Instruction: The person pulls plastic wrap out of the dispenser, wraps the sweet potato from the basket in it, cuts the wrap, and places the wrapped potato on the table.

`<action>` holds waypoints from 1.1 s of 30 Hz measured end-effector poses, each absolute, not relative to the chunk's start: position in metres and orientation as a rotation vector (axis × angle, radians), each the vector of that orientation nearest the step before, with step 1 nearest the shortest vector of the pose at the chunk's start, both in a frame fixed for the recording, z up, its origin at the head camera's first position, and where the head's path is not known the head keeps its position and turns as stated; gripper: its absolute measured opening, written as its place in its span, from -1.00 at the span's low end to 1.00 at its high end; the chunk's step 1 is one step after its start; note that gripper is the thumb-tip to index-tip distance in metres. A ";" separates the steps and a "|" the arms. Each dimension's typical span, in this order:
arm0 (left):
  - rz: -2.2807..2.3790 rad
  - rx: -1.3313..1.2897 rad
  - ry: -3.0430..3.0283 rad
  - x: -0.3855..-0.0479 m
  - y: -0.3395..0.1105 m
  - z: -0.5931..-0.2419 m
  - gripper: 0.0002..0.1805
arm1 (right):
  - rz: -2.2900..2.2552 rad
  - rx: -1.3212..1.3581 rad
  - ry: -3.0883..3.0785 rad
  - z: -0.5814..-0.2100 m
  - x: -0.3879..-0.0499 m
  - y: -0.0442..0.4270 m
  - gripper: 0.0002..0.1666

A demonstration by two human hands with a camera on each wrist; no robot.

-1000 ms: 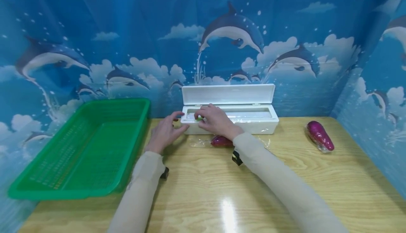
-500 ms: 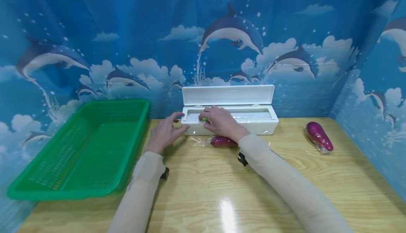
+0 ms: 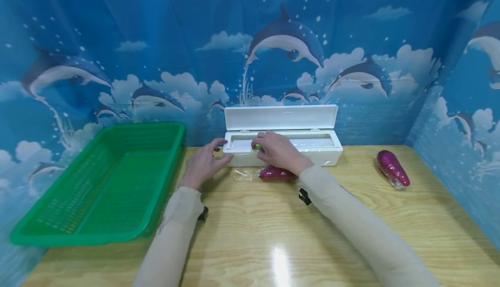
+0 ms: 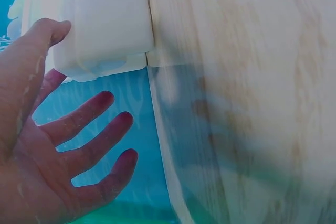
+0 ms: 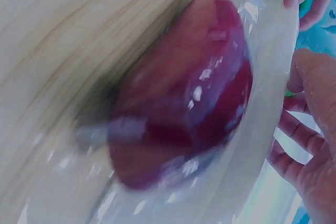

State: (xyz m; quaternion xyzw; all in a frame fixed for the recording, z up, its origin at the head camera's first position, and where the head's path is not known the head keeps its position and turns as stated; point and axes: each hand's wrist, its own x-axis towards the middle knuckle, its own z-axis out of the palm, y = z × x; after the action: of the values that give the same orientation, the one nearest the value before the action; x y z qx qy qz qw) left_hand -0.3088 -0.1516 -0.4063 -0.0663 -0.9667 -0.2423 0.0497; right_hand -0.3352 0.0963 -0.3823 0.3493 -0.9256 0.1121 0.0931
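Observation:
A white cling film box (image 3: 322,156) stands at the back of the table, its lid (image 3: 281,118) raised. My left hand (image 3: 203,163) holds the box's left end between thumb and index finger; in the left wrist view the other fingers spread apart, off the box. With thumb and fingertips, my right hand (image 3: 279,150) pinches a small green slide cutter (image 3: 256,147) on the box's front edge, mostly hidden by the fingers. Clear film reaches down from that edge over a purple eggplant (image 3: 276,174), which lies before the box. In the right wrist view the eggplant (image 5: 184,98) looks blurred under shiny film.
Another eggplant (image 3: 392,167), wrapped in film, lies at the table's right. A large green plastic basket (image 3: 152,217) stands on the left. Behind the box hangs a blue dolphin-print curtain (image 3: 187,26). Wooden tabletop (image 3: 242,235) stretches in front.
My right hand has slid a little to the right along the box's front edge with the green cutter. More of the eggplant shows beside the wrist. The left hand has stayed in place.

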 end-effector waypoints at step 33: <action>-0.425 -0.191 -2.922 -0.304 -0.146 -0.407 -0.33 | 0.298 0.920 -2.779 -0.379 -0.322 0.157 -0.71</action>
State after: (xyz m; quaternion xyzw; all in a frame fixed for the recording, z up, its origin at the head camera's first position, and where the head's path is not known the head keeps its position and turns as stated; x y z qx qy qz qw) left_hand -0.3041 -0.1463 -0.4069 -0.0644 -0.9834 -0.1429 0.0912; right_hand -0.3223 0.1569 -0.3793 0.3111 -0.9398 0.1008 0.0992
